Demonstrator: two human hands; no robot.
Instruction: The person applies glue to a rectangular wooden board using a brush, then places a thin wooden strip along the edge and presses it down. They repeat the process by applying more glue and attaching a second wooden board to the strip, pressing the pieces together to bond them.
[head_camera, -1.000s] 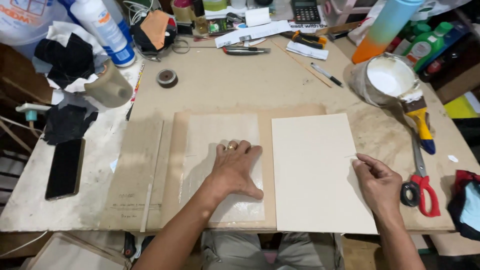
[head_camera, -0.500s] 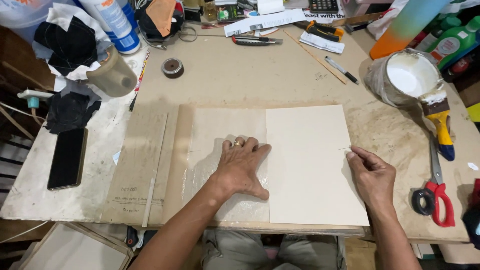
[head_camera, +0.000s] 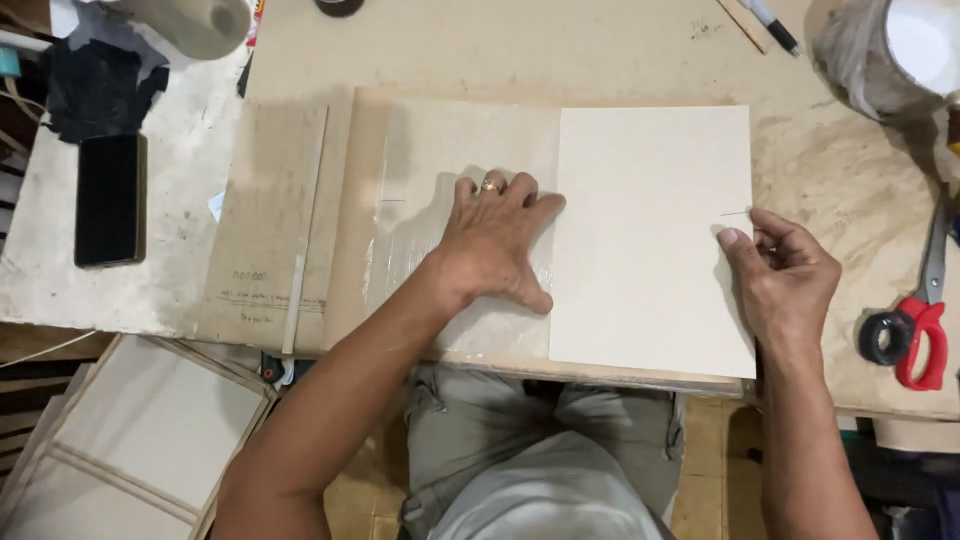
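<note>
The cream sheet (head_camera: 652, 240) lay squared on the glue-coated board (head_camera: 450, 200) at the bench (head_camera: 560, 50) edge; left hand (head_camera: 495, 245) pressed flat, fingers spread, right hand (head_camera: 785, 275) fingers pinched at its edge, smoothing apparently left.

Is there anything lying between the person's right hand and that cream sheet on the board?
Nothing visible does. The right hand already sits at the right edge of the cream sheet, fingertips touching it. The left hand presses flat on the glossy board beside the sheet.
</note>
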